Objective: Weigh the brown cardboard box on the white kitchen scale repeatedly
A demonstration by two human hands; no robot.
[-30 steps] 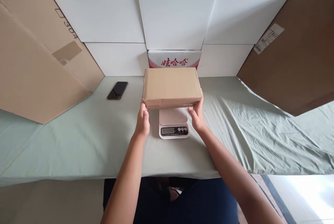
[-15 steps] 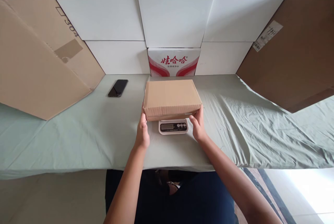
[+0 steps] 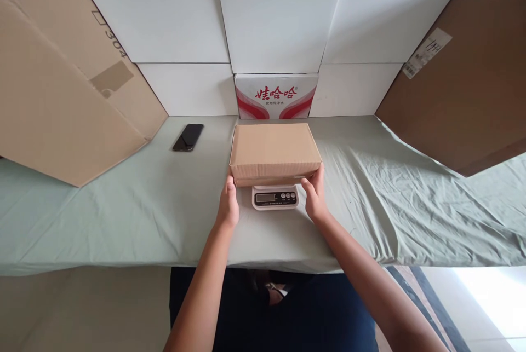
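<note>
Between my two hands is a closed brown cardboard box (image 3: 275,144), long side toward me. My left hand (image 3: 229,201) grips its near left corner, thumb at the front and fingers partly hidden behind the side. At the near right corner, my right hand (image 3: 315,193) holds the box the same way, thumb against the lower front edge. Under the box sits a small white digital scale (image 3: 275,207); only its front panel with a grey display and several round buttons shows. The box covers the weighing plate, so whether it rests fully on it I cannot tell.
A black smartphone (image 3: 188,137) lies left of the box on the green cloth (image 3: 135,204). Behind stands a white carton with red print (image 3: 276,97) below white panels (image 3: 279,26). Large cardboard sheets flank the table at left (image 3: 53,84) and right (image 3: 464,89).
The view has shifted slightly, moving everything a little to the right. The box appears marginally lower or closer over the scale; both hands keep their hold on it.
</note>
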